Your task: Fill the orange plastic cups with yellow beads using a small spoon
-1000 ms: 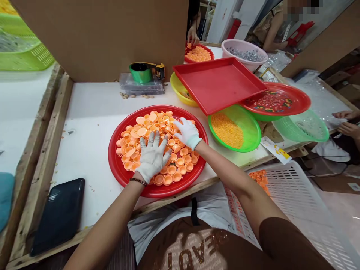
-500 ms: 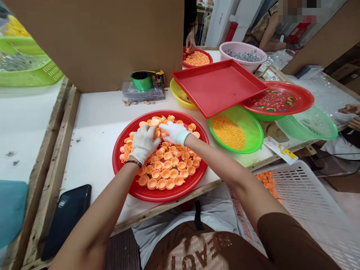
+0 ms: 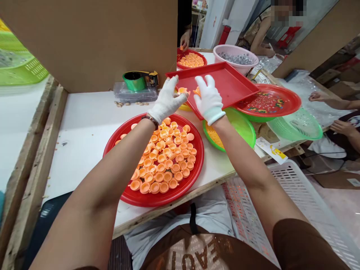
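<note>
Fingers of the left hand (image 3: 166, 102) are partly curled, the upper ones raised and apart from the thumb, with an orange cup (image 3: 182, 90) held between them; those of the right hand (image 3: 209, 101) are likewise half open, pointing up, with a second cup (image 3: 197, 91) held by the thumb. Both hands are gloved and lifted past the far rim of the round dish (image 3: 194, 179), side by side but apart, seen against the near left part of the red tray (image 3: 225, 84). Loose cups (image 3: 164, 165) lie in the dish, many of them with their hollows up, on the white table (image 3: 81, 131). To the right, the green bowl (image 3: 242, 129) holds yellow bits (image 3: 215, 135), partly hidden by the right wrist, and beyond it are the patterned plate (image 3: 270, 99), the mint basket (image 3: 298, 125) and a card (image 3: 271, 150) by the table's edge. Behind the red tray is the pink basin (image 3: 236, 50), with a co-worker's hand (image 3: 185, 40) at a small dish (image 3: 204, 58) of orange cups. Green tape (image 3: 135, 83) sits on a grey pack (image 3: 118, 92) by the cardboard (image 3: 112, 45)
</note>
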### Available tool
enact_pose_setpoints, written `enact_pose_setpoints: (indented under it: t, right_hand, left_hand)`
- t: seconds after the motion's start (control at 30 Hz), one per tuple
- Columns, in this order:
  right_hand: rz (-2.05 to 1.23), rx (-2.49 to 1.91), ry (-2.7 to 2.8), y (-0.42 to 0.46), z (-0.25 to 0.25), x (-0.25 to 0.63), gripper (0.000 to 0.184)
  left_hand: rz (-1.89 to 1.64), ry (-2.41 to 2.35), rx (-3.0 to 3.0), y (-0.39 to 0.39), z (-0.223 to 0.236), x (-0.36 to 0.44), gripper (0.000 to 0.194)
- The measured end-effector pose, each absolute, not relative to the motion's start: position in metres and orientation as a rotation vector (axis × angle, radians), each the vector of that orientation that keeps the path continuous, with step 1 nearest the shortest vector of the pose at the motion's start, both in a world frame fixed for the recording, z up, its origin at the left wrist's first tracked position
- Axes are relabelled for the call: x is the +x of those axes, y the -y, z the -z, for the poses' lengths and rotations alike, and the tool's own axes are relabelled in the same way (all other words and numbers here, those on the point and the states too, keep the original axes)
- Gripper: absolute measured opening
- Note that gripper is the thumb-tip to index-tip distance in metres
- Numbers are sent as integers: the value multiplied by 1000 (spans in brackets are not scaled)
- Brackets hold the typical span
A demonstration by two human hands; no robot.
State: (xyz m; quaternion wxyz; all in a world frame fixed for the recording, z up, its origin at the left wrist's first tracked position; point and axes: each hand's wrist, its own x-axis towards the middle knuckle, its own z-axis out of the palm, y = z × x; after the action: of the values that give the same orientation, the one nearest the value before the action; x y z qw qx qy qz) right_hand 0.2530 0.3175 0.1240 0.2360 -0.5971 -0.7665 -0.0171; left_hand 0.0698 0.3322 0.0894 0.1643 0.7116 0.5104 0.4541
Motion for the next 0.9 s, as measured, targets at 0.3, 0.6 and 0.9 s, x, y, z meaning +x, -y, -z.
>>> enact_pose_setpoints:
  t: [0.3, 0.6, 0.9]
  right_hand:
    - [-180, -1773, 2733, -285, -38, 238, 35]
    - [-226, -1891, 2711, -294, -22, 237, 38]
    - [-258, -2046, 2796, -262, -29, 246, 34]
  left_hand:
    - [-506, -1957, 2142, -263, -21, 44, 18]
    - [-428, -2147, 2161, -258, 4, 14, 37]
    - [-503, -2025, 2285, -209, 29, 1, 33]
